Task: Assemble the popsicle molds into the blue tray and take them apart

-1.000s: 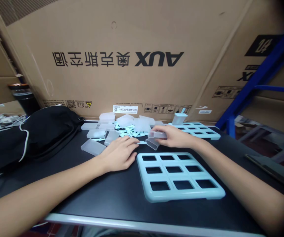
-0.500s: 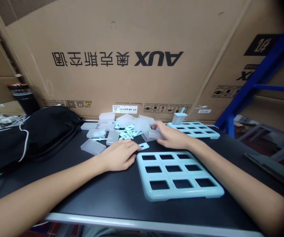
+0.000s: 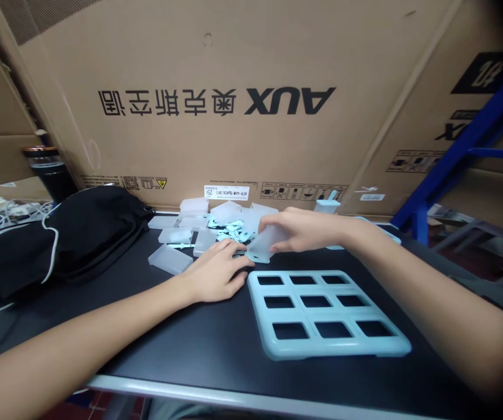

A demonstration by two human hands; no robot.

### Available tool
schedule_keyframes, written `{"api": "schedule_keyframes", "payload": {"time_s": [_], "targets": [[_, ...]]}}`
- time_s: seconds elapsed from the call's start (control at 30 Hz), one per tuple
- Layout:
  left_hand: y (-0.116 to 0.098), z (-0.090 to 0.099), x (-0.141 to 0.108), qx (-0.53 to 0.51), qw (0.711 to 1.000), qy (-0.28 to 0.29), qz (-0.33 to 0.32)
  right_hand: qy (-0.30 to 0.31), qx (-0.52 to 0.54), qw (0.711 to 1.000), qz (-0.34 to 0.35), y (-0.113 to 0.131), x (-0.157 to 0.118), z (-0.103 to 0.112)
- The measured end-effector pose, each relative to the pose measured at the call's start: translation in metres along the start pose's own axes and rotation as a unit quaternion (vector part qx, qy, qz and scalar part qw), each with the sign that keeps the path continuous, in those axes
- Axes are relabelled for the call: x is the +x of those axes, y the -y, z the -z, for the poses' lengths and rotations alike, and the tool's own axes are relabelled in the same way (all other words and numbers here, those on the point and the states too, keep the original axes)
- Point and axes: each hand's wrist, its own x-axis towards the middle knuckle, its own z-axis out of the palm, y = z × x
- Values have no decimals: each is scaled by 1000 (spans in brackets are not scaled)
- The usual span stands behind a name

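My right hand (image 3: 289,230) grips a translucent mold cup (image 3: 264,240), tilted, with its lower end at a light blue lid piece (image 3: 258,257) on the table. My left hand (image 3: 220,270) lies low on the table, its fingertips at the left edge of that lid piece; whether they pinch it is hard to see. Nearer the front edge sits a light blue frame (image 3: 297,300) with several square openings. Behind my hands are several loose translucent cups (image 3: 170,259) and a pile of small light blue pieces (image 3: 234,230).
A second blue frame (image 3: 391,234) is partly hidden behind my right arm, with a lidded cup (image 3: 327,204) standing at it. At the left are a black bag (image 3: 72,233) and a dark bottle (image 3: 50,172). A large cardboard box (image 3: 216,146) stands behind.
My right hand has lifted the translucent cup, tilted it and brought it left to the blue lid piece. The left hand has stayed almost in place. The view has shifted slightly.
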Motion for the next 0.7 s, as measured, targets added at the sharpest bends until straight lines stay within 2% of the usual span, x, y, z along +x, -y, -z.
{"api": "schedule_keyframes", "payload": {"time_s": [0.13,0.33,0.5,0.7], "targets": [[0,0,0,-8,1000,17,6,48,-22,999,-5,9,12,3],[0,-1,2,1,999,-3,34,101,-41,994,-15,16,21,7],[3,-6,7,11,996,-22,83,86,-61,994,-4,18,27,-1],[6,-10,13,9,996,-33,84,38,-41,998,20,19,30,-15]]}}
